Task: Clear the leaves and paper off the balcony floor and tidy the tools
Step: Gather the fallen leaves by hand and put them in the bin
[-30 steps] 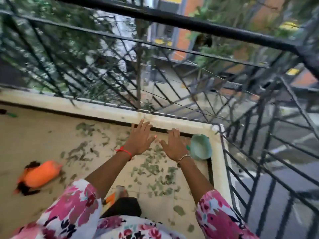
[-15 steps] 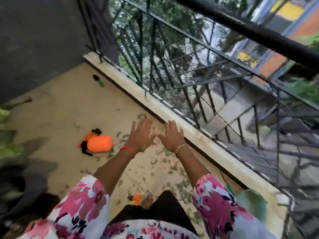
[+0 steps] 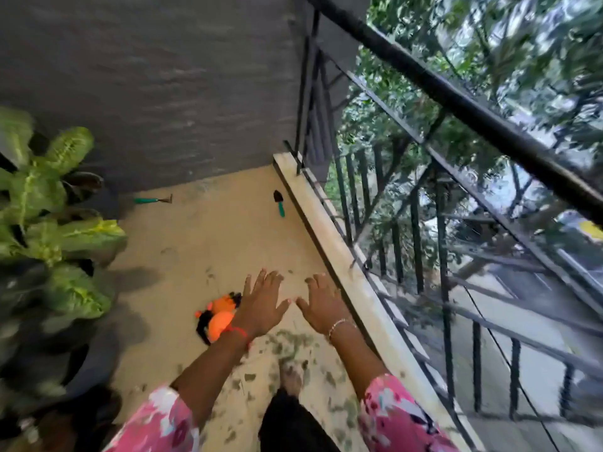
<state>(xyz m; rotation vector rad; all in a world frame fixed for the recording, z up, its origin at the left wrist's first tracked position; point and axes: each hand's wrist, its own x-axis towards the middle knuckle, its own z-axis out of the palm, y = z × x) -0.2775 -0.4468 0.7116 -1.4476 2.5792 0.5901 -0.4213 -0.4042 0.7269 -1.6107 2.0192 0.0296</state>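
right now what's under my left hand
An orange and black object lies on the floor; the left hand and wrist cover part of it. Green leaf bits lie nearby.

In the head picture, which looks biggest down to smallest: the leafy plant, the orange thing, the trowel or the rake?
1. leafy plant, by far.
2. orange thing.
3. trowel and rake look about alike, both far off, so I won't rank them.

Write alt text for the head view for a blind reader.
The left hand and right hand, open and empty, reach out above a balcony floor strewn with leaf scraps. An orange and black object lies by the left hand; a green-handled trowel and rake lie farther off.
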